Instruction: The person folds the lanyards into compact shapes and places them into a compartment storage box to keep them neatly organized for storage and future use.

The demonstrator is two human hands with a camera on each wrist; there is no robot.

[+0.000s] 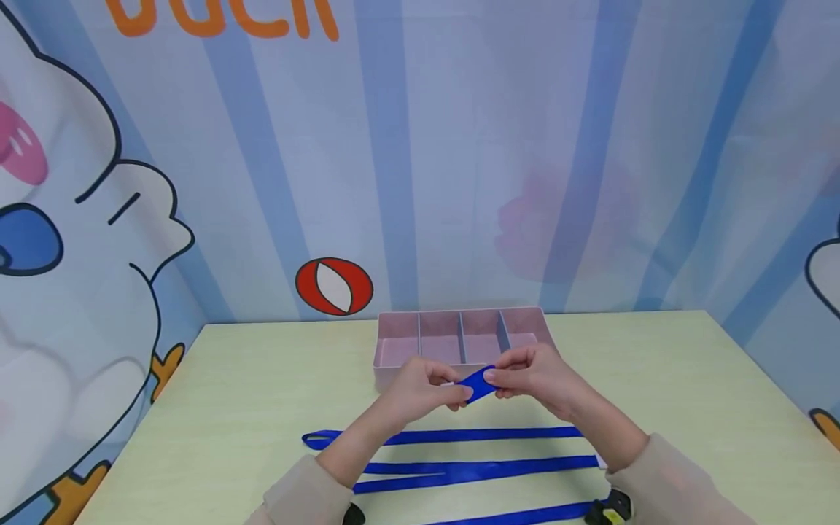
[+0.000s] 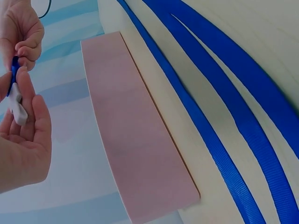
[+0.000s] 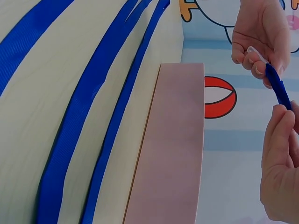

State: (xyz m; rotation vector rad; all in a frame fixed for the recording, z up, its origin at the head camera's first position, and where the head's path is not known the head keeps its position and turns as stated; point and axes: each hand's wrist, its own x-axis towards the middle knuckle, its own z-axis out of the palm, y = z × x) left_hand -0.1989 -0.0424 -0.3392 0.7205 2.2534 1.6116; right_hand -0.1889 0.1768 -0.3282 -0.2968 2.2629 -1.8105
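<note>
A short, flat piece of blue strap (image 1: 480, 384) is stretched between both hands, raised in front of the pink box. My left hand (image 1: 420, 390) pinches its left end between thumb and fingers. A white plastic clip (image 2: 17, 109) lies against those fingers, at the end of the blue piece. My right hand (image 1: 538, 375) pinches the right end, thumb on top. In the right wrist view the blue strap (image 3: 279, 88) bows slightly between the two sets of fingertips. Part of the clip is hidden behind the left fingers.
Long blue straps (image 1: 485, 436) lie across the pale table (image 1: 262, 394) beneath the forearms, one looped at its left end. The pink box (image 1: 387, 375) with its divided compartments stands at the table's back edge. Behind it hangs a printed blue-striped cloth (image 1: 459, 146).
</note>
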